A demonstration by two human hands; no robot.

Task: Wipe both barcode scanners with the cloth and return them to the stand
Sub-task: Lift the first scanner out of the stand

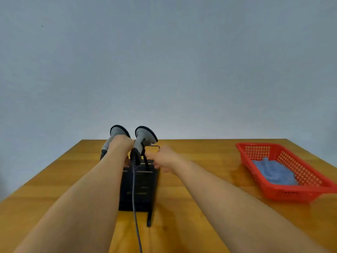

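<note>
Stand w/ two scanners mid-counter, basket far right.
Stand (138, 189) on counter (200, 161), centre; left scanner (116, 133) beside right scanner (144, 137) at its far end. Cable (135, 207) down over stand toward near edge. Basket (284, 192) well apart, right; cloth (275, 173) inside.

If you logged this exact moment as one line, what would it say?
left hand: on left scanner | right hand: at stand | cloth: in red basket

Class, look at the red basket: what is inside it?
A crumpled blue cloth lies inside the red basket, toward its near end. Anything beneath the cloth is covered.
</note>
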